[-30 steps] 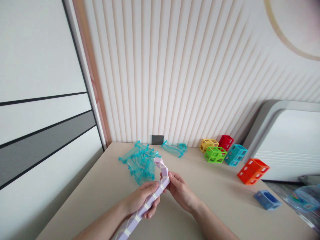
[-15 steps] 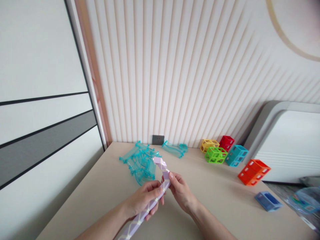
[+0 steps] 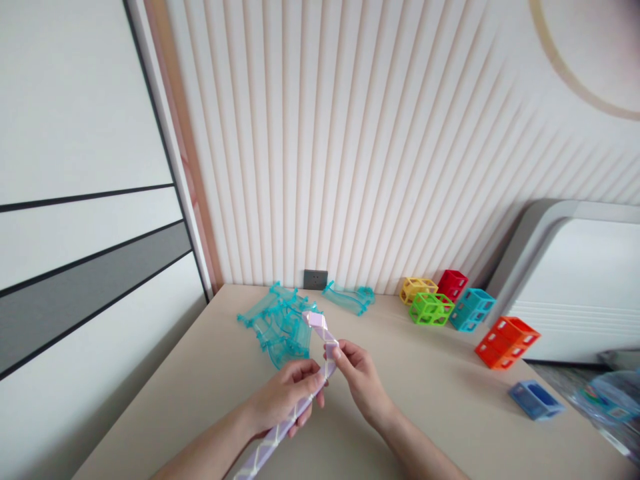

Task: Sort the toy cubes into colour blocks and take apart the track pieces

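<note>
Mostly, the lilac twist-snake toy (image 3: pixel 300 400) runs straight: a long segmented bar rises from the near edge of the view up to the hands, and only its far end (image 3: pixel 320 329) is bent, kinked over to the left above the fingers. So a first fold or two looks made near that tip, while the long near stretch is unturned.

Both forearms come in from the near edge and meet over the middle of the beige table (image 3: pixel 210 373). The left hand (image 3: pixel 283 397) wraps the bar from the left, fingers curled round it and thumb on top. The right hand (image 3: pixel 357 377) pinches the segment just beyond, thumb and forefinger closed on it; its other fingers seem tucked under, though that is hard to tell.

Teal track pieces (image 3: pixel 280 323) lie just beyond the hands; coloured cage blocks (image 3: pixel 450 307) sit far right.
</note>
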Demonstrator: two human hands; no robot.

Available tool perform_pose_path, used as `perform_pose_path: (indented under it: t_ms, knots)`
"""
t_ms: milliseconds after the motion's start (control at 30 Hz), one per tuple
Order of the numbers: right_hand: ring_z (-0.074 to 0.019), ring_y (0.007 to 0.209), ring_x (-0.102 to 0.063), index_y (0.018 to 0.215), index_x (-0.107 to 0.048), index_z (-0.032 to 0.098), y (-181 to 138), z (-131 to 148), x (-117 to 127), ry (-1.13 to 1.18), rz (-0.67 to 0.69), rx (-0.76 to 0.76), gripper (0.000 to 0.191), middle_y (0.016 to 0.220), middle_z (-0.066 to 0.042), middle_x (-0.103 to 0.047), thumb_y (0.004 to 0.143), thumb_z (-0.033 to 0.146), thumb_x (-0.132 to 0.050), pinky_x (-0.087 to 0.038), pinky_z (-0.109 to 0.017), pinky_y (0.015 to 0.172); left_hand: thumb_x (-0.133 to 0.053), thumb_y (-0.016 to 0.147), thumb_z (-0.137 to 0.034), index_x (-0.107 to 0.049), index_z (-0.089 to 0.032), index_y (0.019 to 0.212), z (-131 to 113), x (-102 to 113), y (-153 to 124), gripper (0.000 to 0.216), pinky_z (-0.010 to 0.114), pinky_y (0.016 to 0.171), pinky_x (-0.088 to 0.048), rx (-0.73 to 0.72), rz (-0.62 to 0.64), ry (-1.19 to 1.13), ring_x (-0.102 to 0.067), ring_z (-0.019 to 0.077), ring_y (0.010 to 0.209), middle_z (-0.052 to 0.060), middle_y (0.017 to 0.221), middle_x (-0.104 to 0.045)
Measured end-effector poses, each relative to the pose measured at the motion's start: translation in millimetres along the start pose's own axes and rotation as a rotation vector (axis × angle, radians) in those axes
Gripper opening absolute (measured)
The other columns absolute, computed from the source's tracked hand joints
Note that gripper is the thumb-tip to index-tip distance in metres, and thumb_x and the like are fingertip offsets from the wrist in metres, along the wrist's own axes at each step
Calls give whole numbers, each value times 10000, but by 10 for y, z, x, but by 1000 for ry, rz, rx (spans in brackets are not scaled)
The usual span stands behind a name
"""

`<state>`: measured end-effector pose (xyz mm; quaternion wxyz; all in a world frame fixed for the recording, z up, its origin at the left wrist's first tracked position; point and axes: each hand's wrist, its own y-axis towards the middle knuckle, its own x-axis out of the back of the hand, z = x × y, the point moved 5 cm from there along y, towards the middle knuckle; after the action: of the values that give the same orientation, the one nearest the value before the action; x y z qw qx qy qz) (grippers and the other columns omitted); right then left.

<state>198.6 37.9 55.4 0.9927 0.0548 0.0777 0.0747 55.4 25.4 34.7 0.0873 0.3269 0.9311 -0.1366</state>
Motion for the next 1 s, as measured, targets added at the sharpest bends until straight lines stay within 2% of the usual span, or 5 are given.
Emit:
perform_pose_path:
  t_ms: [233,467,667,833,1000]
  knots:
    - [-111,550,-481,690,-583,183,-1,-50,-35,1,-4,-4,471,599,35,-539,793,617,-734,-417,-250,567,-565,893,-647,-586,-183,1032,30,-51,13,485,157,283,-347,24,35,-5,-458,37,335,-18,757,-630]
    - [-118,601,-461,738,-615,173,-81,-46,-128,-109,4,45,489,657,23,-503,883,640,-615,-405,-240,574,-562,865,-702,-546,-205,1180,124,-104,59,589,164,273,-342,46,-10,-76,-488,62,294,-32,699,-646]
    - [-96,475,-476,766,-593,180,-92,-149,-166,2,61,-16,541,659,33,-484,879,708,-555,-374,-220,440,-594,850,-692,-551,-197,1134,117,-129,60,571,161,267,-365,26,1,-119,-492,58,297,-28,706,-660]
    - [-89,400,-477,901,-633,158,-100,-135,-226,215,96,-69,551,627,54,-461,895,701,-537,-330,-207,389,-578,889,-650,-591,-185,1042,26,-164,1,489,174,282,-387,-9,29,-166,-499,54,309,5,781,-687]
    - [-88,381,-443,970,-662,174,-138,-95,-292,390,134,-127,509,585,76,-410,869,670,-606,-338,-211,395,-503,949,-604,-630,-149,853,3,-219,-30,483,161,269,-363,-55,135,-222,-427,66,263,-33,473,-557]
